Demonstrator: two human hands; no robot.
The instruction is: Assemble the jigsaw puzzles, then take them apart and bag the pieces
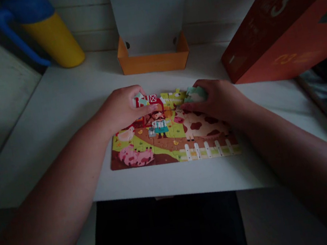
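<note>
A jigsaw puzzle (166, 142) with a farm picture lies on the white table, most of its pieces joined. It shows a farmer, a spotted cow, a pink pig and a white fence. My left hand (124, 108) is closed at the puzzle's upper left, the thumb laid over the red barn; a pale green puzzle piece (140, 100) shows between thumb and fingers. At the upper right, my right hand (220, 99) pinches a green and white puzzle piece (196, 94), its thumb close above the cow's head. Both hands partly hide the puzzle's top edge.
An open orange box (155, 62) with a raised grey lid stands behind the puzzle. A yellow jug (59, 41) with a blue lid and handle is at the back left. A large red-orange box (286, 32) leans at the right. The table's front edge (174, 193) is near my lap.
</note>
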